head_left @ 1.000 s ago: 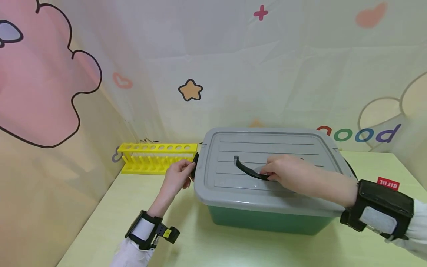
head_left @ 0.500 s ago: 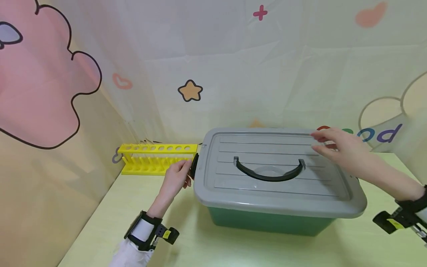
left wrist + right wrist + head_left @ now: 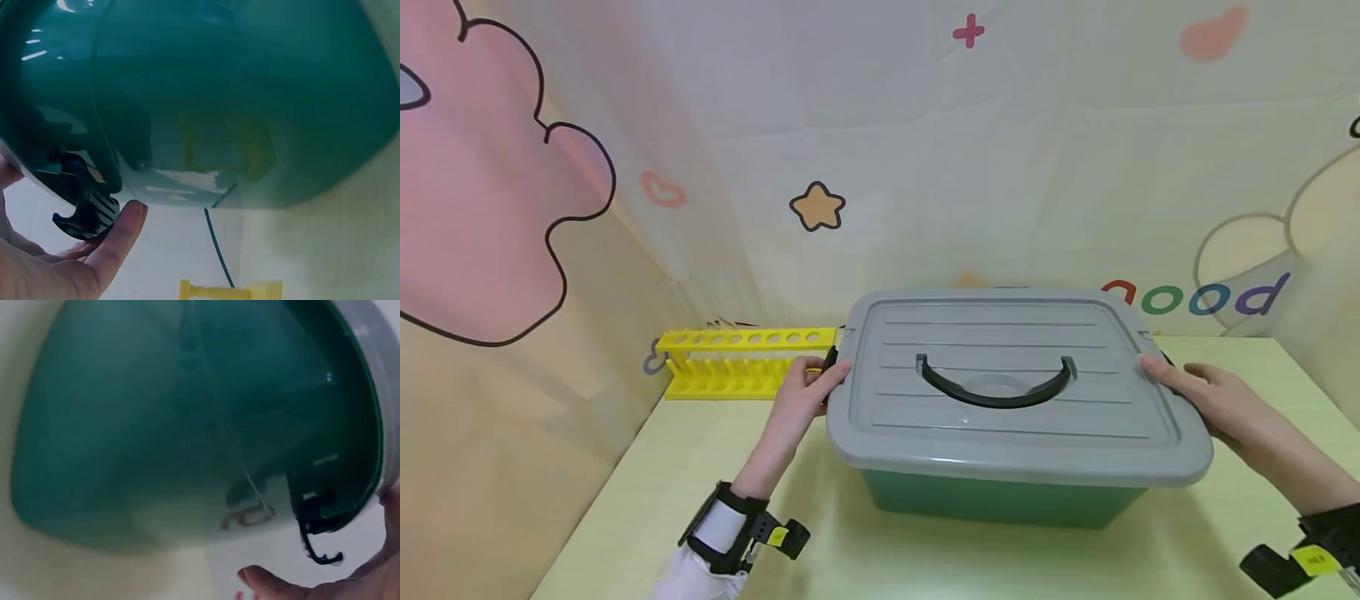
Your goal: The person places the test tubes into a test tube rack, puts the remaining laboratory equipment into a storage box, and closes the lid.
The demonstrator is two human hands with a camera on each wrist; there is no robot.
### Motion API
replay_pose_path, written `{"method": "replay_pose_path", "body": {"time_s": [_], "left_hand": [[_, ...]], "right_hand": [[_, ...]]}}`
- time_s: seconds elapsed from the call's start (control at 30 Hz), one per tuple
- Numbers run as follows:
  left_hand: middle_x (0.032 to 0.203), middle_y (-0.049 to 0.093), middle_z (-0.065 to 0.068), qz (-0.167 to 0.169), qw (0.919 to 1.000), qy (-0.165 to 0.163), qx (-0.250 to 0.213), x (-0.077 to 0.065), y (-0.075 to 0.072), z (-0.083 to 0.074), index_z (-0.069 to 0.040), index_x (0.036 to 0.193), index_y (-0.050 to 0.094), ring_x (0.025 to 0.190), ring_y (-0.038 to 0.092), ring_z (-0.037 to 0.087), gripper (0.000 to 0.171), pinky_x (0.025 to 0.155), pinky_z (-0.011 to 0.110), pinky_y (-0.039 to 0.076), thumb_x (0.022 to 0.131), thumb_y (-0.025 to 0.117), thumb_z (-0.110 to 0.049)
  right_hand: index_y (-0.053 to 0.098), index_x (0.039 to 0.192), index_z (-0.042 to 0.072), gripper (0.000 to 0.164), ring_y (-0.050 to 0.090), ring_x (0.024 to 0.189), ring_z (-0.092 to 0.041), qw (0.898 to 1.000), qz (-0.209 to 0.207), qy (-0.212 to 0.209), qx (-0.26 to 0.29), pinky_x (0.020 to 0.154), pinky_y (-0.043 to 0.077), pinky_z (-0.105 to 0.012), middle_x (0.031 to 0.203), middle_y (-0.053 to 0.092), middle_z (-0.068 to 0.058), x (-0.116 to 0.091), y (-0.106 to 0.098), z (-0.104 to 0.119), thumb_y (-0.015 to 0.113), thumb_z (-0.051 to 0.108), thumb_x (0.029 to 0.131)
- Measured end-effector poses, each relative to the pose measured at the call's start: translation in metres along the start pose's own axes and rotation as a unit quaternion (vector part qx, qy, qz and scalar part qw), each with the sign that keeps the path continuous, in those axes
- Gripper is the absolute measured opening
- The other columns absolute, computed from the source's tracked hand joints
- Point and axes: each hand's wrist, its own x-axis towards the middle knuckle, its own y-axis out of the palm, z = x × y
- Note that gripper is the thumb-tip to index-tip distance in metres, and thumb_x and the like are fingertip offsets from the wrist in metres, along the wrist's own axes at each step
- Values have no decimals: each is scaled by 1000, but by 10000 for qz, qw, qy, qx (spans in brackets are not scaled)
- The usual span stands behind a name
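A storage box (image 3: 1000,502) with green sides and a grey lid (image 3: 992,327) stands on the table, the black carrying handle (image 3: 992,400) lying flat on top. My left hand (image 3: 797,396) is at its left end, thumb on the lid's edge and fingers behind the black latch (image 3: 94,209), pinching it. That latch is swung out from the green wall. At the opposite end, my right hand (image 3: 1232,408) rests its thumb on the lid's rim, other fingers extended below. The right latch (image 3: 319,534) hangs outward, with a gap between it and the nearest fingertip.
Left of the box, a yellow test tube rack (image 3: 730,382) stands near the back of the pale table (image 3: 962,558). A printed curtain (image 3: 925,167) hangs close behind both. Some thin dark cable (image 3: 219,250) shows beyond the box in the left wrist view.
My right hand has left the carrying handle and moved right to the lid's right edge. My left thumb has shifted from the latch onto the lid's edge.
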Motion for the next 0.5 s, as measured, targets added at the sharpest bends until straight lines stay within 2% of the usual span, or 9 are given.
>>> {"method": "replay_pose_path", "body": {"time_s": [0.1, 0.17, 0.23, 0.3, 0.37, 0.43, 0.5], "left_hand": [[100, 58, 15, -28, 9997, -159, -208, -1, 0, -1, 0, 120, 39, 84, 56, 25, 57, 76, 35, 46, 84, 63, -38], [102, 58, 15, -52, 9989, -286, -377, -1, 1, -2, 0, 122, 39, 86, 56, 25, 59, 79, 37, 44, 83, 64, -37], [106, 57, 16, -70, 9975, -351, -611, -2, 1, -2, 0, 124, 38, 89, 56, 25, 61, 81, 38, 43, 83, 65, -35], [112, 56, 16, -124, 9964, -295, -782, -3, 1, -4, 0, 126, 39, 93, 56, 24, 60, 82, 38, 43, 83, 66, -32], [115, 54, 16, -122, 9962, -90, -862, -4, 2, -6, 1, 127, 43, 97, 56, 24, 56, 83, 36, 43, 84, 66, -26], [118, 54, 15, -126, 9967, 174, -780, -4, 2, -9, 2, 127, 46, 101, 55, 23, 52, 83, 34, 43, 85, 65, -21], [116, 55, 15, -127, 9973, 386, -616, -5, 3, -11, 3, 126, 49, 100, 55, 23, 47, 82, 34, 44, 86, 64, -17]], "right_hand": [[52, 109, -4, 53, 59, 69, -17, 9947, 199, 250, 972, 63, 47, -30, 80, 60, -5, 0, 3, -3, 42, 45, 93], [59, 98, 6, 41, 60, 66, -16, 9880, 208, 367, 1485, 61, 47, -30, 76, 61, -2, -1, 4, -4, 45, 44, 92], [58, 101, 5, 40, 60, 65, -16, 9858, 93, 325, 1642, 60, 47, -31, 75, 62, -1, -2, 6, -3, 47, 43, 92], [50, 116, -3, 50, 59, 65, -14, 9898, -158, 90, 1413, 59, 47, -29, 76, 61, 1, -4, 9, 0, 48, 41, 92], [36, 128, -13, 64, 57, 66, -10, 9948, -476, -237, 866, 58, 47, -27, 83, 59, -4, -4, 12, 3, 48, 39, 92], [26, 131, -17, 70, 54, 66, -8, 9957, -755, -511, 184, 57, 45, -26, 87, 57, -8, -5, 15, 7, 46, 38, 93], [29, 128, -18, 66, 52, 65, -9, 9926, -926, -713, -338, 55, 43, -25, 88, 55, -12, -5, 17, 10, 45, 36, 94]]}}
